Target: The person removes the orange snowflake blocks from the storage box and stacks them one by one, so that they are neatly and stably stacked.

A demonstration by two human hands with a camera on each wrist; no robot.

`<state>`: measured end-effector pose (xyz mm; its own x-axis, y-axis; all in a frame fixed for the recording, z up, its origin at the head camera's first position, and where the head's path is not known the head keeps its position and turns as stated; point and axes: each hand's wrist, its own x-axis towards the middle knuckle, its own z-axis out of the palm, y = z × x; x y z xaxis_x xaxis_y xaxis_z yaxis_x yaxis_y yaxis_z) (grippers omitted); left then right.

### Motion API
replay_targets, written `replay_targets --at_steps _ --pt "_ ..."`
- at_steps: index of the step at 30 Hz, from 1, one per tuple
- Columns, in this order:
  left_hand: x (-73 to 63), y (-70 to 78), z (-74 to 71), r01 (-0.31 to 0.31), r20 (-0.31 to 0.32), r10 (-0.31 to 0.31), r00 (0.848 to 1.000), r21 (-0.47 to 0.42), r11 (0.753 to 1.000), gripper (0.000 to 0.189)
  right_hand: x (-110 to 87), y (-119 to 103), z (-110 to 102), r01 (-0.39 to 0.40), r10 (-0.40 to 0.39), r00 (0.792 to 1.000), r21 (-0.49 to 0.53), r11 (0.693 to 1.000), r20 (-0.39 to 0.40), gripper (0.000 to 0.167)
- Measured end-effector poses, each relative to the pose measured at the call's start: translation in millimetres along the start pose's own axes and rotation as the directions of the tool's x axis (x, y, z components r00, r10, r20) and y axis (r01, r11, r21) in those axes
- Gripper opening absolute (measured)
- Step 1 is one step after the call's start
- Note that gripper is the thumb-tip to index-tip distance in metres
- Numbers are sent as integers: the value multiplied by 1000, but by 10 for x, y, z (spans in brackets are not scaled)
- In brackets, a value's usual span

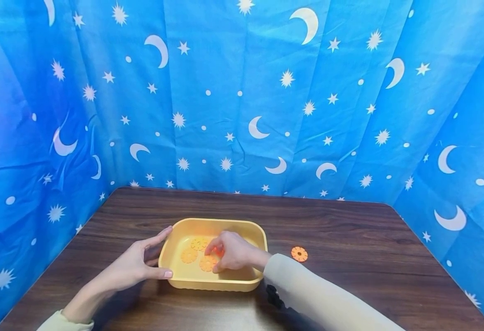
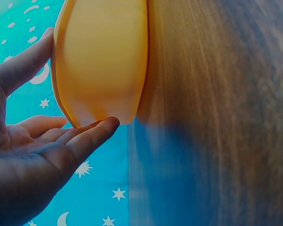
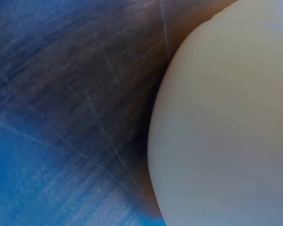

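A yellow rectangular basin [image 1: 213, 286] sits on the table, its left end held by my left hand [image 1: 136, 264]. The thumb lies on the near left corner and the fingers reach to the far left corner. In the left wrist view, the left hand [image 2: 52, 146] spans the end of the basin [image 2: 104, 61], with fingertips against its wall. My right hand [image 1: 235, 252] reaches inside over the right rim, fingers curled, pinching an orange notched disc [image 1: 217, 250] partly hidden by them. Other flat notched discs [image 1: 189, 256] lie on the basin floor.
One orange notched disc [image 1: 299, 253] lies on the dark wood table [image 1: 341, 230], right of the basin. Blue curtains [image 1: 225, 92] with moons and stars stand round the table's back and sides. A pale, smooth rounded surface [image 3: 226, 122] takes up the right wrist view's right side.
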<state>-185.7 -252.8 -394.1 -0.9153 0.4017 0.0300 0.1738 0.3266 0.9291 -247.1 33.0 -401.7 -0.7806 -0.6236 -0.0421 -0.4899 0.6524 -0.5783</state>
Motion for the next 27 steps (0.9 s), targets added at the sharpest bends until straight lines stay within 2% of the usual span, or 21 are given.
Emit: replay_targets --at_steps 5,17,21,27 --pt "-5 3 1 0 1 0 1000 -6 1000 107 -2 3 4 13 -13 1000 3 1000 -9 32" --pt "-1 6 -3 -10 5 10 1000 -6 1000 108 -38 -11 -71 30 -24 999 126 992 -43 31" --pt "-4 5 -4 -10 2 10 1000 -6 1000 108 -51 -10 -74 35 -29 999 138 990 -46 30" --pt "-5 7 1 -10 1 10 1000 -7 1000 108 -57 -6 -56 41 -40 999 111 993 -8 38"
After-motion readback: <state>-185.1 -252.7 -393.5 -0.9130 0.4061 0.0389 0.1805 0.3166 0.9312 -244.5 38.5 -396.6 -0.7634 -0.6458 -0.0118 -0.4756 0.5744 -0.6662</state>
